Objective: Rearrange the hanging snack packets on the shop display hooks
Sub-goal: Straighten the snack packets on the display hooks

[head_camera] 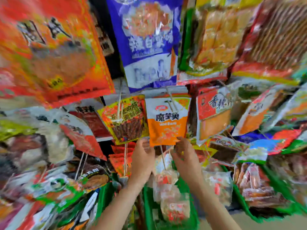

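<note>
Both up at the orange packet [167, 125]: left hand [144, 152] pinches its bottom-left corner, right hand [183, 151] the bottom-right. It hangs on a white hook [172, 101], just beside a yellow packet [126, 120].

1. A white display hook [172, 103] carries the white-and-orange packet [167, 123].
2. Just to its left, a second hook [120, 112] carries a yellow-red packet [127, 128].
3. Lower down, a green bin [148, 209] holds clear packets [174, 205].
</note>
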Demonstrator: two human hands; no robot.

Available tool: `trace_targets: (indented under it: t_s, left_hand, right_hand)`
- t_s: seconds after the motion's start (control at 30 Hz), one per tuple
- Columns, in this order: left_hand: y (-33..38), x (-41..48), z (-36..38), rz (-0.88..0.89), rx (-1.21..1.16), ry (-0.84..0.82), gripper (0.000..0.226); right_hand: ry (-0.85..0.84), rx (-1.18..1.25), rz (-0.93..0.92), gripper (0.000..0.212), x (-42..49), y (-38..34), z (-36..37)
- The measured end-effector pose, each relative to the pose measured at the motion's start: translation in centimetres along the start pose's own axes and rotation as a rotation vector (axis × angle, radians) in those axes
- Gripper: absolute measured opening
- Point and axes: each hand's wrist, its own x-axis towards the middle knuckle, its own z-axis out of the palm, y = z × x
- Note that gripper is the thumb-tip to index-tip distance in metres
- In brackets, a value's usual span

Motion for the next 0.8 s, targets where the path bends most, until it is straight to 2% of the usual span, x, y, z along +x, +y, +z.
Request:
trace_targets:
  t_s: [0.2,0.27,0.4,0.5,0.67,0.8]
  left_hand:
    - [8.0,1.5,-6.0,0.096,0.066,0.058,0.028]
    - [8.8,1.2,-7.8,0.093,0.156,-0.025,0.029]
    - [8.4,-0.2,-10.9,0.079,0.284,-0.271,0.026]
    - [10.4,-0.8,-12.4,0.147,0.347,-0.386,0.027]
    - [16.7,-0.7,-10.6,0.410,0.346,-0.292,0.021]
    - [19.8,-0.4,-5.4,0.515,0.344,-0.256,0.023]
  right_hand:
    - [0.077,-0.109,-0.209,0.056,6.6,-8.9,-4.0]
    - [0.020,-0.180,-0.201,0.061,7.7,-10.1,-4.5]
    - [-0.223,-0.232,-0.143,0.058,7.6,-11.4,-4.8]
    - [-0.208,-0.261,-0.109,0.056,7.3,-12.3,-5.4]
    - [-0.178,-0.356,-0.176,0.057,8.1,-14.1,-8.7]
    - [-0.066,-0.344,-0.198,0.041,9.3,-13.2,-13.8]
